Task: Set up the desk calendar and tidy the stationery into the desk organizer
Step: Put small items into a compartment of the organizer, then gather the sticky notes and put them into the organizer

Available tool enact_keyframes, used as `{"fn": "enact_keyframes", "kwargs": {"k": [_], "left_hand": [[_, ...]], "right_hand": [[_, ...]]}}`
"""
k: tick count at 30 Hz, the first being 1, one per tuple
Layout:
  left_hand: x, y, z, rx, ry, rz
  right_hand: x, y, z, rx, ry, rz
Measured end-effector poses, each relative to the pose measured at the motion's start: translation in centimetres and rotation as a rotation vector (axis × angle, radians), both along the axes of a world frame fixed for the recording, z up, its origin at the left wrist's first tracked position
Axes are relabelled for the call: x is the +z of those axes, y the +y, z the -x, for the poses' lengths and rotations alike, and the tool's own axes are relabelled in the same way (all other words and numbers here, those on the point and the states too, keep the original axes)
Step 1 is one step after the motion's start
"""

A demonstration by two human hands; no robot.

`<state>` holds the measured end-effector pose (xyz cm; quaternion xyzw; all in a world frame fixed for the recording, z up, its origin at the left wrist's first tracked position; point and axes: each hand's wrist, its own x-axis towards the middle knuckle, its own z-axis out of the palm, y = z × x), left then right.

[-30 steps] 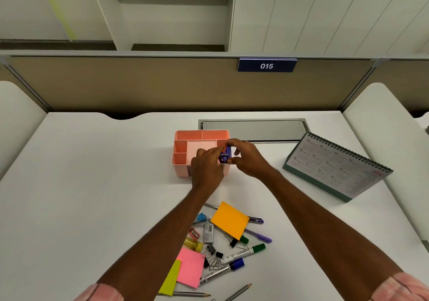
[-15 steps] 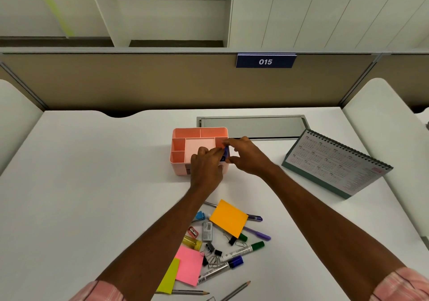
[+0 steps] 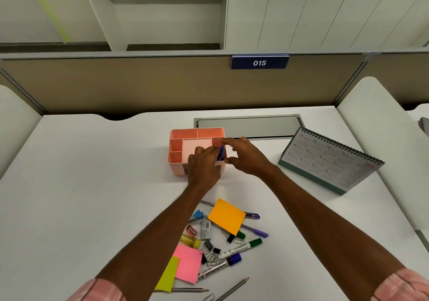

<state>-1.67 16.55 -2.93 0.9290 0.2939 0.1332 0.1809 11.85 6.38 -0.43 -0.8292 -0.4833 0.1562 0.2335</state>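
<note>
A pink desk organizer [image 3: 183, 133] with several compartments stands mid-desk. A small blue item [image 3: 220, 154] sits upright in its right-hand compartment. My left hand [image 3: 203, 165] pinches it from the near side. My right hand [image 3: 247, 157] hovers at the organizer's right wall, forefinger and thumb spread apart and off the blue item. The spiral desk calendar [image 3: 329, 160] stands tented at the right. Loose stationery lies near me: an orange sticky note [image 3: 226, 216], a pink one [image 3: 188, 263], a green marker [image 3: 242, 247], a blue marker [image 3: 220, 266], pens, pencils and binder clips [image 3: 210, 247].
A grey cable hatch [image 3: 248, 126] is set into the desk behind the organizer. A beige partition [image 3: 139, 85] closes the back. White side panels [image 3: 380, 124] flank the desk. A red sharpener [image 3: 191, 231] and a yellow highlighter [image 3: 190, 241] lie in the pile.
Both hands lowered the blue item into the organizer's right compartment. My right hand's fingers have spread away from it, while the left still pinches it.
</note>
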Motion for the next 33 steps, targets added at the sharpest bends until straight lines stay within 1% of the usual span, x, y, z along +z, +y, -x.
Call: {"fn": "enact_keyframes", "kwargs": {"k": [6,9,13,16,17,18,20,22,24,26,33], "left_hand": [[0.2,-0.3,0.0,0.0,0.002,0.036],[0.4,-1.0,0.6,-0.018,-0.04,0.061],[0.4,-2.6,2.1,-0.05,-0.136,0.093],[-0.2,-3.9,3.9,-0.079,-0.211,0.191],[-0.5,-4.2,4.5,-0.112,-0.207,0.229],[-0.9,-4.4,5.2,-0.158,-0.167,0.255],[-1.7,-4.5,6.2,-0.266,0.008,0.271],[-2.4,-4.5,6.9,-0.369,0.223,0.225],[-3.1,-4.6,7.5,-0.443,0.359,0.172],[-3.7,-4.8,7.9,-0.478,0.401,0.12],[-3.9,-5.2,7.9,-0.454,0.391,0.0]], "right_hand": [[-0.3,-1.2,0.6,-0.057,0.018,-0.025],[-0.8,-2.2,1.3,-0.097,0.019,-0.043],[-1.7,-3.6,2.4,-0.08,0.054,0.011],[-1.8,-4.8,3.2,-0.075,0.092,0.024],[-1.9,-5.3,3.5,-0.072,0.106,0.016],[-2.0,-5.9,3.9,-0.067,0.122,0.007],[-2.6,-7.2,4.8,-0.073,0.154,0.01],[-3.4,-8.6,5.9,-0.103,0.181,0.064],[-4.4,-10.0,7.1,-0.147,0.195,0.13],[-5.4,-11.5,8.4,-0.195,0.19,0.161],[-7.6,-14.0,11.2,-0.292,0.157,0.198]]}}
